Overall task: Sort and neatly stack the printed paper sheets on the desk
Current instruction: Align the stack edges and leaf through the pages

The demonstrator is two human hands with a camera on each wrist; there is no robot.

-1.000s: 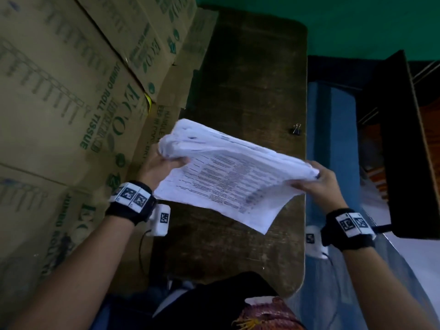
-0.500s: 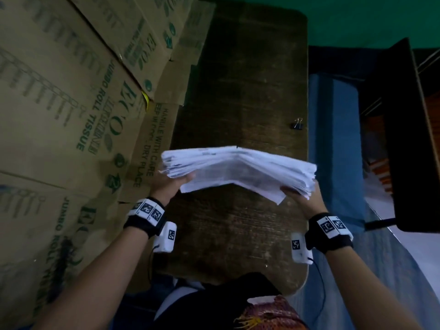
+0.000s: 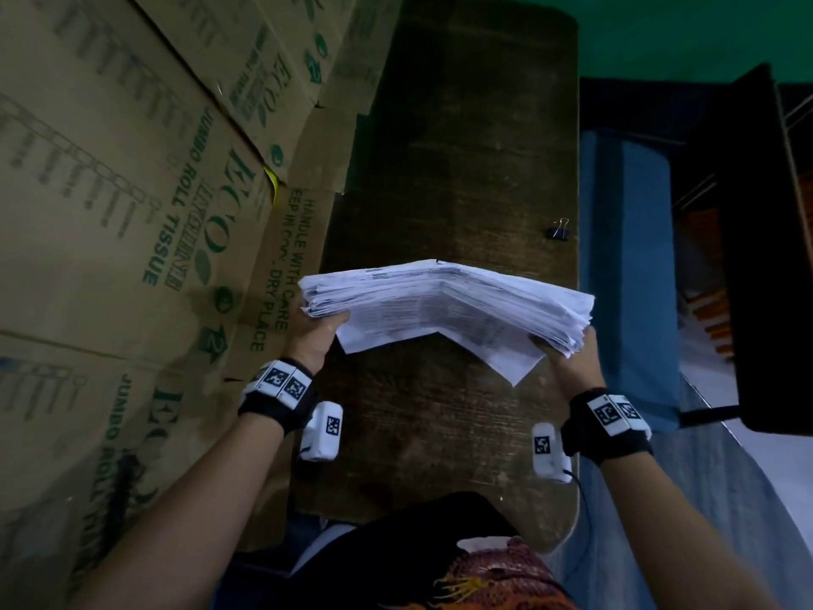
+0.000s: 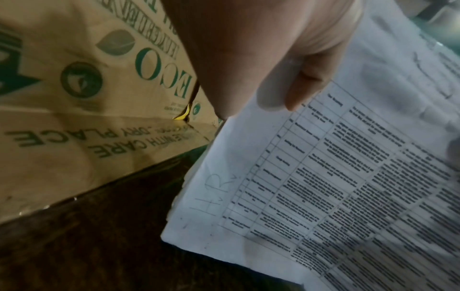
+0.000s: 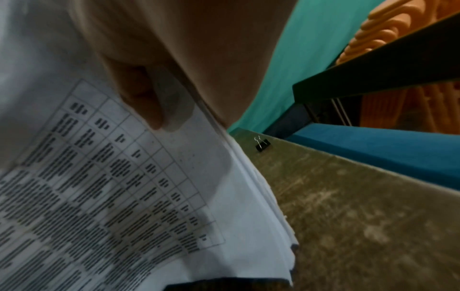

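A thick stack of printed paper sheets [image 3: 444, 301] hangs above the dark wooden desk [image 3: 462, 147], held nearly on edge and bowed upward in the middle. My left hand [image 3: 319, 332] grips its left end, thumb on the near face [image 4: 296, 94]. My right hand [image 3: 567, 350] grips the right end, thumb pressed on the printed table [image 5: 159, 110]. The nearest sheet [image 4: 311, 187] carries a printed table and pencilled letters. The sheet edges at the right end [image 5: 273, 206] are uneven. The fingers behind the stack are hidden.
Cardboard boxes [image 3: 132, 213] marked for jumbo roll tissue stand along the desk's left side. A black binder clip [image 3: 558, 231] lies near the desk's right edge, also in the right wrist view [image 5: 262, 145]. A blue surface [image 3: 624, 257] and a dark shelf [image 3: 756, 239] lie right.
The stack has swung from lying tilted with its printed face up to standing nearly on edge, and both hands have drawn closer to my body and lower over the desk.
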